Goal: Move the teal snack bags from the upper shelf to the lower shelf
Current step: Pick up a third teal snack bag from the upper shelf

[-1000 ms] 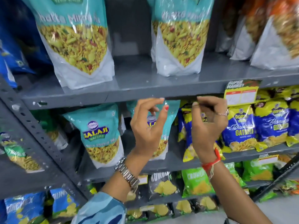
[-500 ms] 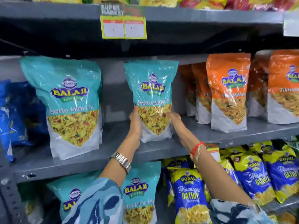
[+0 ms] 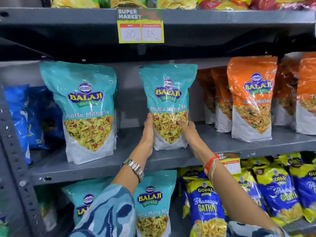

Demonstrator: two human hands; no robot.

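**Both hands now clamped on a teal bag, upper shelf**

I note the upper shelf [image 3: 213, 144] carries two teal bags upright. The left bag [image 3: 85, 108] stands untouched. A second ago both hands were empty at the lower shelf [image 3: 42, 178], where two teal bags [image 3: 152, 204] already stand; they have since risen. The left hand [image 3: 147, 132] and right hand [image 3: 187, 129] now grip the middle bag [image 3: 168, 100] by its sides. I judge it ready to lift.

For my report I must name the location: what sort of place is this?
Most likely a supermarket aisle: a yellow "Super Market" price tag hangs on a grey metal shelf, and rows of identical orange snack bags stand for sale.
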